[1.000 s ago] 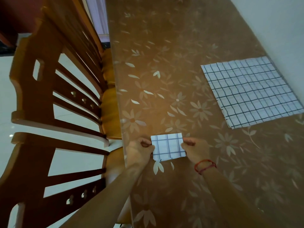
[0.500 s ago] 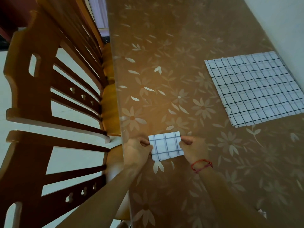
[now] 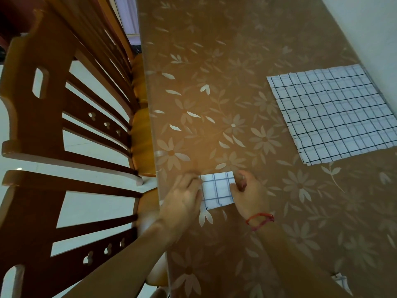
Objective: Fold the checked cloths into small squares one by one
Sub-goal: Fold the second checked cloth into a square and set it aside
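Folded cloth (image 3: 218, 190) between both hands at left edge of desk (image 3: 214, 82)

Nearly square checked fabric, it lies flat on the glossy flower-patterned top. Right hand (image 3: 249, 194) fingers pinch its right edge. Left hand (image 3: 182, 201), blurred, covers its left edge, grip unclear. Unfolded cloth (image 3: 335, 115), lightly creased, lies well apart toward the far right edge, nearer the right hand.

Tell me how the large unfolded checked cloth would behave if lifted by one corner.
Probably floppy: the unfolded cloth lies flat with soft wrinkles, so it would drape. It looks thin, so probably light. It might slide on the glossy table.
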Tool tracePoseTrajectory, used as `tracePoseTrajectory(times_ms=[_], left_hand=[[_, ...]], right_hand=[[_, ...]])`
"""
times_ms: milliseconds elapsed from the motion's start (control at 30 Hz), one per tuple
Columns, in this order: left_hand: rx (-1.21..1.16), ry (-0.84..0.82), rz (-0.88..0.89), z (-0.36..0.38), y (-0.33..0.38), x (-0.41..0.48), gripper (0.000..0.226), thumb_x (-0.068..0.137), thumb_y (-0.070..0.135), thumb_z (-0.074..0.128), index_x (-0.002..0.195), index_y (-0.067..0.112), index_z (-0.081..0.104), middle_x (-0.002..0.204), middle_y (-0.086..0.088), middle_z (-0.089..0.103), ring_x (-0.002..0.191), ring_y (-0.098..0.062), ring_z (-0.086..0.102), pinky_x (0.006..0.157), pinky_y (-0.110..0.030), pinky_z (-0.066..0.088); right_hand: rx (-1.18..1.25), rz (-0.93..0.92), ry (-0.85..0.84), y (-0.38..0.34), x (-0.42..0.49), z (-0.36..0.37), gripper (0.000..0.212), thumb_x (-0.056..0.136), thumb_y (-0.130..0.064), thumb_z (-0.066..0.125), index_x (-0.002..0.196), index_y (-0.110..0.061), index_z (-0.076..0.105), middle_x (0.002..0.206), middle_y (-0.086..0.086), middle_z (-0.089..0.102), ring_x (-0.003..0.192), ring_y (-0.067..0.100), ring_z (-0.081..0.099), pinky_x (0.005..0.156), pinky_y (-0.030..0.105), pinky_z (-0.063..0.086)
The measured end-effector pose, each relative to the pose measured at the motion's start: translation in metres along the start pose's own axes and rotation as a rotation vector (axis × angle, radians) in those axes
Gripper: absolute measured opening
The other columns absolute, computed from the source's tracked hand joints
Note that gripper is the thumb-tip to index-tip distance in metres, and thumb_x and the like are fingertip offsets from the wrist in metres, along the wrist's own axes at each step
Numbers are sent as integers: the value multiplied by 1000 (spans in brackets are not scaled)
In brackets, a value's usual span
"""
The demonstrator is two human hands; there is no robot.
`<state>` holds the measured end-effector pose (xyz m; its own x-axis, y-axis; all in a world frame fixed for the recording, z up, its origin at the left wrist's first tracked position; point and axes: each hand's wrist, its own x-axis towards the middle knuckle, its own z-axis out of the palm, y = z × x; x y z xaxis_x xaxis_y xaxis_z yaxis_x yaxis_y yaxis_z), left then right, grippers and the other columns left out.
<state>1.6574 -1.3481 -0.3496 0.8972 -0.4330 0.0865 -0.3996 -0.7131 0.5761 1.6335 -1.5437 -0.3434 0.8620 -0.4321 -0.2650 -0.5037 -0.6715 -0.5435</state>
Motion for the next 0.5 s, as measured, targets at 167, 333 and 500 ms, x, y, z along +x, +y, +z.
tracePoseTrajectory(times_ms=[167, 333, 500], left_hand=[[275, -150, 153, 13, 7, -3, 56, 84, 23, 51, 134, -3, 52, 144, -20, 46, 136, -33, 42, 109, -44, 37], [388, -229, 159, 25, -6, -11, 59, 92, 28, 29, 140, -3, 44, 150, -19, 39, 141, -29, 33, 114, -44, 29], [378, -243, 177, 29, -13, -13, 57, 96, 27, 26, 146, 1, 37, 154, -16, 31, 144, -26, 27, 115, -44, 25]], right_hand=[[-260, -473, 116, -12, -15, 3, 44, 83, -14, 58, 127, -14, 51, 128, 5, 47, 112, 24, 50, 90, 35, 49], [-505, -686, -63, -6, -26, 26, 54, 96, -24, 32, 145, -1, 34, 155, 18, 27, 145, 29, 24, 115, 43, 29], [-572, -611, -155, -2, -29, 44, 58, 101, -31, 22, 151, -1, 19, 159, 17, 14, 148, 28, 9, 116, 46, 25]])
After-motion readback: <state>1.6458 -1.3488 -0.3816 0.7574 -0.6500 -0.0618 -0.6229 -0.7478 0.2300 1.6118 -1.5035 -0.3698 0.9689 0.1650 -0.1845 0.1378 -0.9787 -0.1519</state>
